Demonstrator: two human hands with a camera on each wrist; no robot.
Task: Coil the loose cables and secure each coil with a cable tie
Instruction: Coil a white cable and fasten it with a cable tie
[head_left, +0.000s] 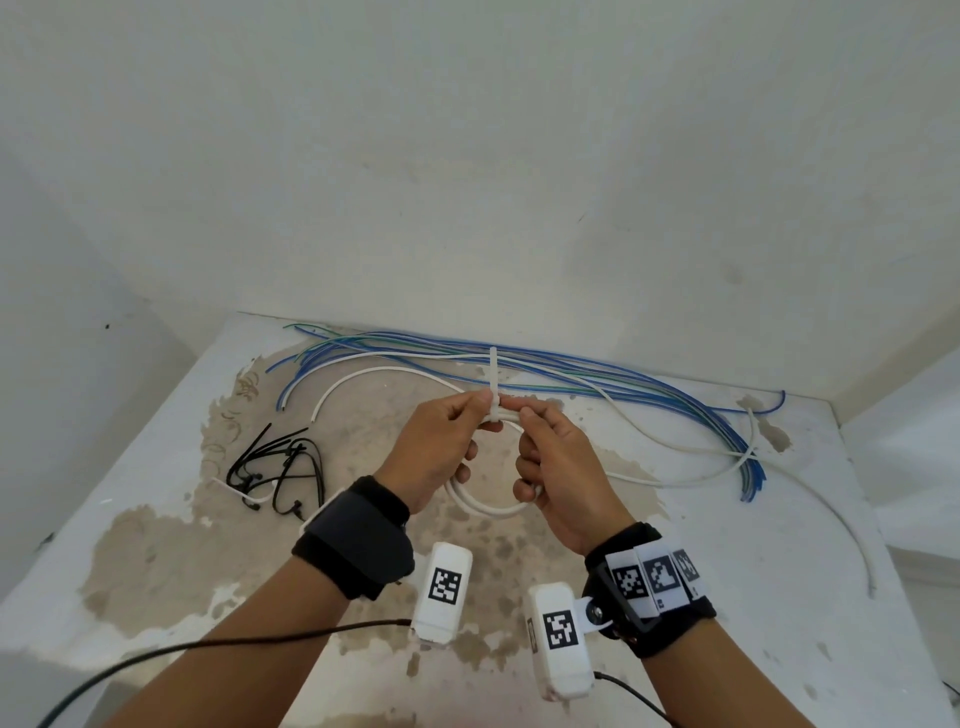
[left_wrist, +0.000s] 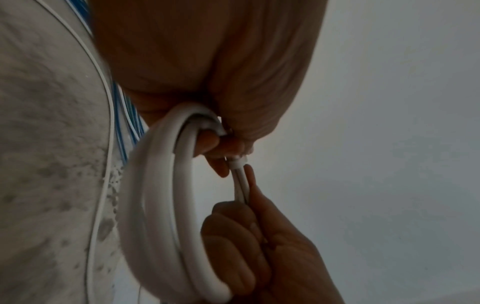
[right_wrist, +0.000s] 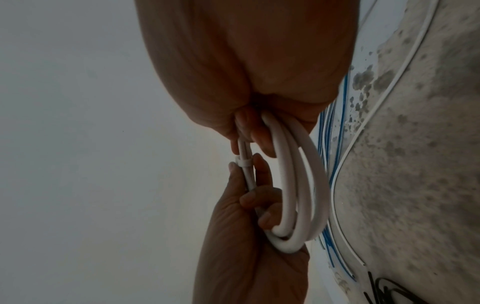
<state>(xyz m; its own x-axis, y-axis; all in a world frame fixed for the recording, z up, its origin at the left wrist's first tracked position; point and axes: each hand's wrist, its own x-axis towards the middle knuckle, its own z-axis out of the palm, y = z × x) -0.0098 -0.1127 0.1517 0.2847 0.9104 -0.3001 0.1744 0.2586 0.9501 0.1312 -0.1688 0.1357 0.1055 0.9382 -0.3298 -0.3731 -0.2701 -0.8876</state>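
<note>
A coil of thick white cable hangs between both hands above the worn table. A white cable tie is looped round the coil's top, its tail pointing straight up. My left hand pinches the coil just left of the tie, with its lower fingers curled through the loop. My right hand pinches it just right of the tie and grips the coil's right side. The left wrist view shows the coil and the tie's head. The right wrist view shows the tie round the coil's strands.
A bundle of blue and green wires lies along the back wall. Loose white cables trail to the right. A heap of black cable ties sits left of the hands. Walls close in the table at the back and on both sides.
</note>
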